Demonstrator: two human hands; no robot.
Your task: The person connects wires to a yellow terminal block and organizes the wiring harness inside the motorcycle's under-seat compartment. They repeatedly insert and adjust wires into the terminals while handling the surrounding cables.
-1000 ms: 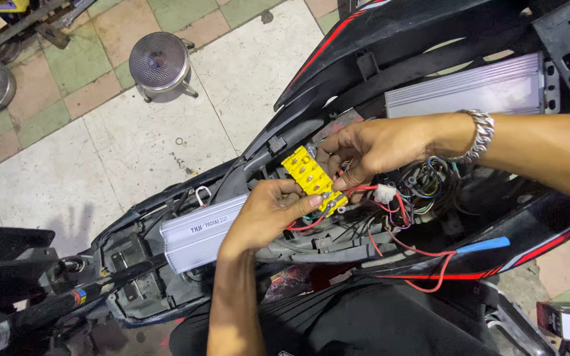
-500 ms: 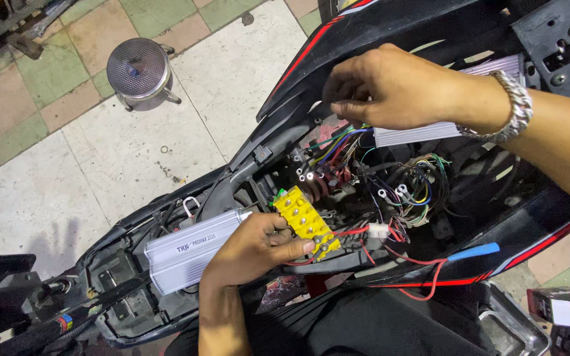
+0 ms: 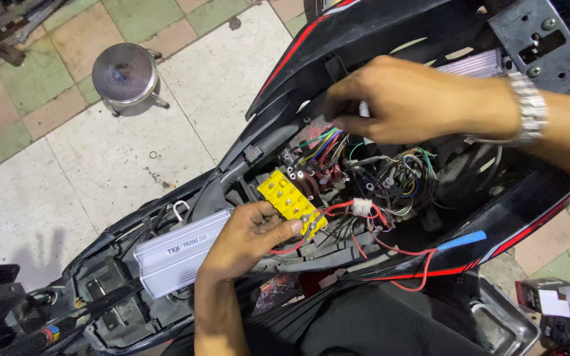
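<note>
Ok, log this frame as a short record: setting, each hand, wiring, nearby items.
setting: opened scooter body on a tiled floor
left hand: holds the yellow terminal block
right hand: fingertips at the wire bundle, grip unclear
wiring: red wires run from the block
nearby: silver finned box; round metal stool

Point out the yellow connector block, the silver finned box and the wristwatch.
yellow connector block (image 3: 290, 198): head view, middle of its top face.
silver finned box (image 3: 178, 252): head view, centre of its ribbed top.
wristwatch (image 3: 528, 109): head view, metal band.

Probably workshop: opened scooter (image 3: 430, 217), tiled floor (image 3: 100, 171)
</note>
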